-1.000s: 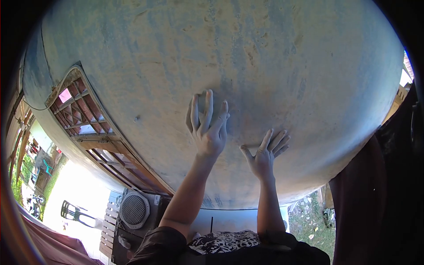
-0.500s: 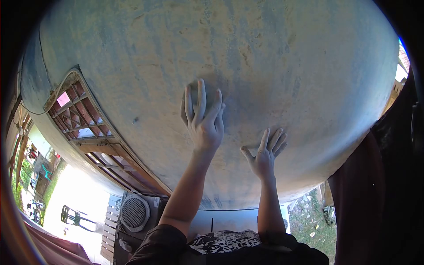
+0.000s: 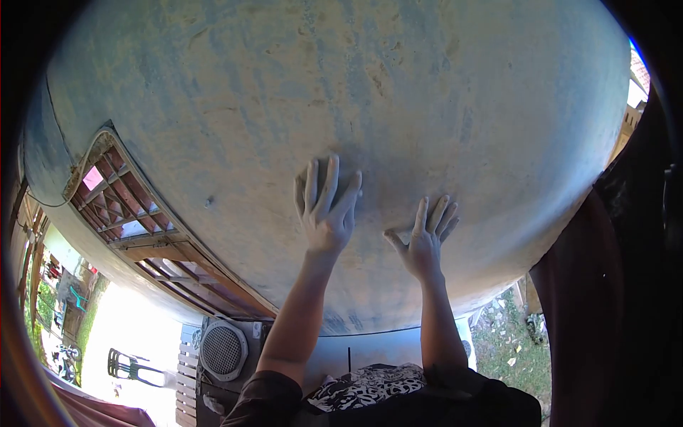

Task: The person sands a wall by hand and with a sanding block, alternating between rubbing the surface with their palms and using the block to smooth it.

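A large wall (image 3: 242,121) with patchy grey-blue and beige paint fills most of the view, bulging through the wide lens. My left hand (image 3: 329,210) lies against it near the middle, fingers pointing up and spread. Lower and to the right, my right hand (image 3: 425,242) rests on the wall with its thumb stretched out to the left and its other fingers closer together. Pale dust coats both hands. No tool shows in either hand, though the palms are hidden against the wall.
A wooden window frame with a lattice (image 3: 124,192) is set in the wall at the left. Below it stands a speaker (image 3: 223,349) with a round grille. A plastic chair (image 3: 131,366) is outside on bright ground. Dark cloth (image 3: 580,313) hangs at the right.
My left hand has slid down the wall, while my right hand has moved slightly up it. The camera view has shifted a little.
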A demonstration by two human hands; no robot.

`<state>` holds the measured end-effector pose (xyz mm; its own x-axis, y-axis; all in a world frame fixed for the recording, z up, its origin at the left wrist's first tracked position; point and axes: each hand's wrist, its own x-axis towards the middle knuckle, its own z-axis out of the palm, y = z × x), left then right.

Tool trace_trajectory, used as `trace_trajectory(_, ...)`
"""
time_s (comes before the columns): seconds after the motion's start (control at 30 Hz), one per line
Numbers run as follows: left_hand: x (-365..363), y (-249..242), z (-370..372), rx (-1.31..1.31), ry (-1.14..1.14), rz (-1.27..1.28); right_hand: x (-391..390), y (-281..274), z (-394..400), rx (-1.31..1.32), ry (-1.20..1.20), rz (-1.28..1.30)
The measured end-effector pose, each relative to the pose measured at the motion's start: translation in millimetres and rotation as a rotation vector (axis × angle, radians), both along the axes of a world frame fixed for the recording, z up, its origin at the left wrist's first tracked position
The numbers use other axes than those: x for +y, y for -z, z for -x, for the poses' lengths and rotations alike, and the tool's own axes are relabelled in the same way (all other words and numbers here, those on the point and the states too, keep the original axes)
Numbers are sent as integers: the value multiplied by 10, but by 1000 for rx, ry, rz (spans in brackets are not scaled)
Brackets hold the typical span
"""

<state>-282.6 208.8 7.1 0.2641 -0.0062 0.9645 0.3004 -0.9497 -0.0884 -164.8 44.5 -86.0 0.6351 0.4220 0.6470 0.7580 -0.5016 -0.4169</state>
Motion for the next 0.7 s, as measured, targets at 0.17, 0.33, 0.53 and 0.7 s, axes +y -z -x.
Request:
trace_trajectory(0.17, -44, -150, -33, -29, -13, 29, -1, -15, 22, -3, 14, -6)
trace_trajectory(0.33, -80, 658, -31, -56, -5, 53, -14, -21, 18, -21, 2, -20)
trace_trajectory(0.53, -95, -84, -123, -70, -3, -25, 0, 6, 5, -21, 7, -34)
trace_trajectory(0.7, -98, 609, -102, -77, 0, 92, 10, 23, -13, -10, 11, -36)
